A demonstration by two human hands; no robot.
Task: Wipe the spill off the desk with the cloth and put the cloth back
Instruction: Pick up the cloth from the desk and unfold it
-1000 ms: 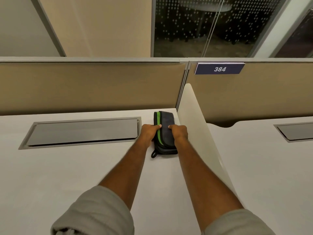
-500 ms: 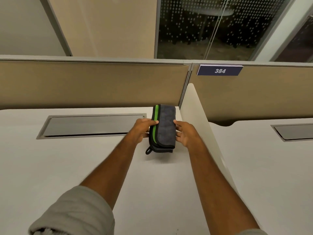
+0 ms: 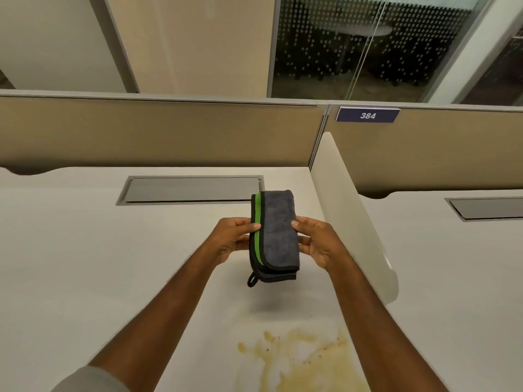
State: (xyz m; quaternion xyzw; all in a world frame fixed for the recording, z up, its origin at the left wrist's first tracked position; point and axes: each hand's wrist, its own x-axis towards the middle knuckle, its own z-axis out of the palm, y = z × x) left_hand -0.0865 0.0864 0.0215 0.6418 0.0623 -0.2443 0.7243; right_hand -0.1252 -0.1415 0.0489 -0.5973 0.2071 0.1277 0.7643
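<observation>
A folded grey cloth (image 3: 278, 236) with a green stripe and black edging is held above the white desk (image 3: 85, 264), a small black loop hanging from its near corner. My left hand (image 3: 236, 239) grips its left edge, thumb on top. My right hand (image 3: 317, 241) grips its right edge the same way. A yellowish-brown spill (image 3: 300, 360) with dark specks spreads over the desk near the front, below the cloth and between my forearms.
A grey cable hatch (image 3: 192, 189) is set into the desk behind the cloth. A white divider panel (image 3: 353, 222) stands along the desk's right side. Tan partition walls (image 3: 155, 131) close the back, with a sign reading 384 (image 3: 367, 115).
Both hands have lifted the cloth off the back of the desk and drawn it toward me. The view has tilted down, so the spill now shows.
</observation>
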